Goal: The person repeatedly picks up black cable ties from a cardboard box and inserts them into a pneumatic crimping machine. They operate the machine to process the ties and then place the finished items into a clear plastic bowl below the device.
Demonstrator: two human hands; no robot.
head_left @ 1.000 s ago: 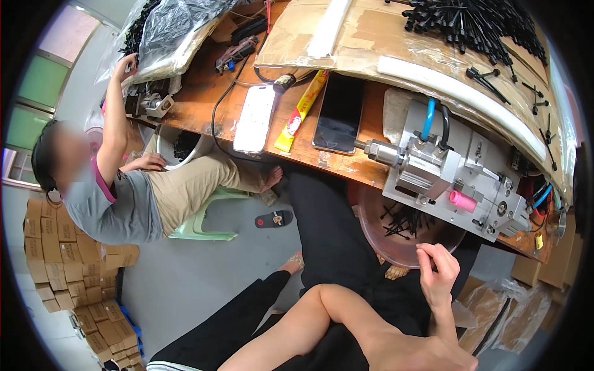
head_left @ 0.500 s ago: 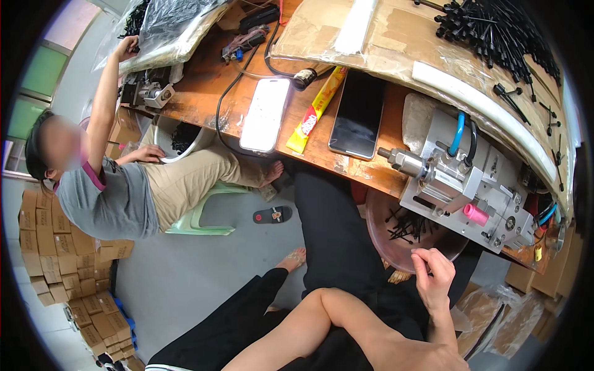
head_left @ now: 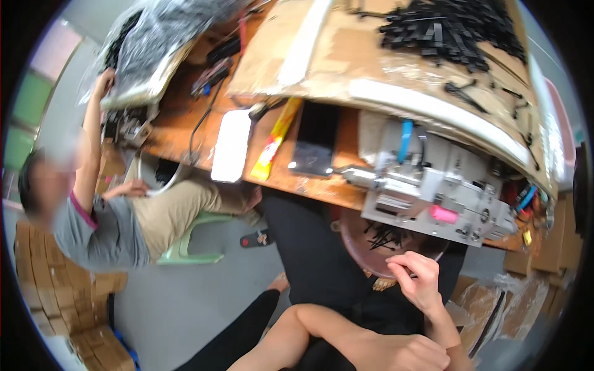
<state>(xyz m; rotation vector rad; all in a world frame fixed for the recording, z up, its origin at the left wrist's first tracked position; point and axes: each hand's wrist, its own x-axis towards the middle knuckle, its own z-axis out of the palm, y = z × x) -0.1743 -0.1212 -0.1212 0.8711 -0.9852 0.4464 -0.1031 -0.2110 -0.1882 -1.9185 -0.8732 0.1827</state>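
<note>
Black rod-like parts (head_left: 385,237) lie jumbled in a pink basin (head_left: 357,252) below the metal machine (head_left: 433,191); a light fingertip pinch probably suits them best. The right hand (head_left: 416,279), by the basin below the machine, curls nearly closed, nothing visible in it. The left hand (head_left: 426,355) crosses the right forearm (head_left: 444,329); blur hides its grip, so I cannot tell. Left of the machine, a white bucket (head_left: 176,180) holds dark pieces (head_left: 166,169).
</note>
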